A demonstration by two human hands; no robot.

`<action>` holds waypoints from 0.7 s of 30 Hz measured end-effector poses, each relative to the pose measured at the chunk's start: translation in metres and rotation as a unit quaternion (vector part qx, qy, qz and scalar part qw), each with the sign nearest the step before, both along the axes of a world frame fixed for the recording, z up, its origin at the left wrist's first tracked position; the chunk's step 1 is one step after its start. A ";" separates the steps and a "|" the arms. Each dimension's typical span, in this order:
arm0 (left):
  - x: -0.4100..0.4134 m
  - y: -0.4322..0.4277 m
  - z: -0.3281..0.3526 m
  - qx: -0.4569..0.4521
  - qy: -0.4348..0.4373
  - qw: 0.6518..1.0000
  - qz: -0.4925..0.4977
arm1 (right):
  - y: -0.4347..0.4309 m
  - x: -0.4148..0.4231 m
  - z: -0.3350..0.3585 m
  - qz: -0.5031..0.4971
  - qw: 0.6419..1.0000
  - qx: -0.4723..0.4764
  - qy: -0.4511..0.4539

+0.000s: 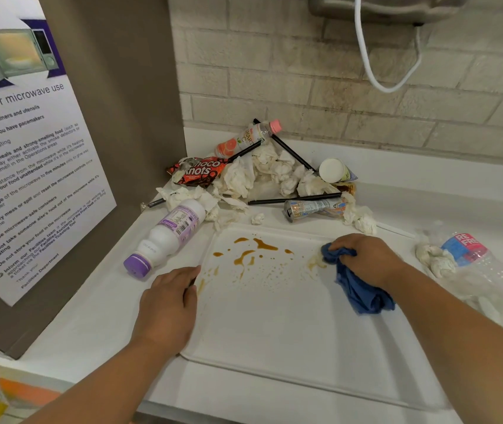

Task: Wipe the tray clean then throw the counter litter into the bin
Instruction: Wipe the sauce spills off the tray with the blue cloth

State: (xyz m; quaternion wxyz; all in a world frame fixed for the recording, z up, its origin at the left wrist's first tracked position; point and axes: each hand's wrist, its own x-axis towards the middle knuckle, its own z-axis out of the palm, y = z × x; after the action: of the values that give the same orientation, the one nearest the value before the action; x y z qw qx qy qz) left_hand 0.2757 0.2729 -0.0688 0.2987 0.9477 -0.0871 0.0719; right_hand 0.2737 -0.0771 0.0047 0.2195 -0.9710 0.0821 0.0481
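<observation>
Tray (274,332) of white plastic, flat and rectangular, lies on the white counter (91,325) directly below the camera. Brown sauce stains (245,255) spread over the tray's 11 o'clock part, with fine spatter trailing toward its middle.

The right hand (363,258) sits at the tray's 2 o'clock, fingers curled tightly round a bunched blue cloth (360,289). The front of the cloth presses on a pale smear, and the rest hangs back under the wrist.

The left hand (167,304) rests at the tray's 9 o'clock edge. Its fingers are fairly straight and close together, and their tips touch the rim. They hold nothing.

Litter is piled beyond the tray at 12 o'clock:
- a heap of crumpled white tissues (262,169)
- a red snack packet (201,172) at the heap's 9 o'clock
- a clear drink bottle with a pink cap (248,139) lying on top
- long black straws (287,149) crossing the pile
- a white-lidded cup (332,170) on its side at the heap's 3 o'clock
- a crushed drinks can (311,208) lying just beyond the tray's far rim

At the tray's 10 o'clock a white bottle with a purple cap (167,237) lies on its side, cap toward the camera. At 3 o'clock lies a crumpled clear water bottle with a blue and red label (482,261), beside more tissue.

A printed microwave notice (29,148) hangs on the panel at 9 o'clock.
</observation>
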 end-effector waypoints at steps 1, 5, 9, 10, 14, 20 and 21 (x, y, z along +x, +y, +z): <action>0.000 0.000 0.000 -0.002 0.000 1.000 0.000 | 0.003 0.001 -0.001 -0.002 0.999 -0.040 0.008; 0.000 0.000 0.000 -0.003 -0.002 1.000 0.002 | 0.016 -0.005 -0.009 0.046 0.999 0.001 -0.023; 0.000 0.000 0.000 -0.003 -0.001 1.000 -0.001 | 0.002 -0.018 -0.004 -0.121 0.987 0.017 -0.107; 0.000 0.001 0.000 -0.004 -0.002 1.000 -0.002 | 0.000 -0.023 -0.005 -0.160 0.982 -0.053 -0.089; 0.001 0.001 -0.001 -0.003 -0.002 1.000 -0.004 | 0.008 -0.040 -0.018 -0.180 0.982 -0.062 0.014; 0.002 0.002 -0.001 -0.001 -0.004 1.000 -0.008 | 0.012 -0.048 0.022 -0.154 0.981 0.086 -0.081; 0.002 0.001 -0.001 0.000 -0.005 1.000 -0.008 | 0.006 -0.049 0.033 -0.162 0.980 0.055 -0.102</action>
State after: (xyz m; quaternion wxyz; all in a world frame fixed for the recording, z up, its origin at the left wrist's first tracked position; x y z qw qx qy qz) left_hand 0.2779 0.2743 -0.0701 0.2989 0.9465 -0.0963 0.0743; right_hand 0.2244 -0.0710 0.0380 0.2845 -0.9310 0.2133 -0.0826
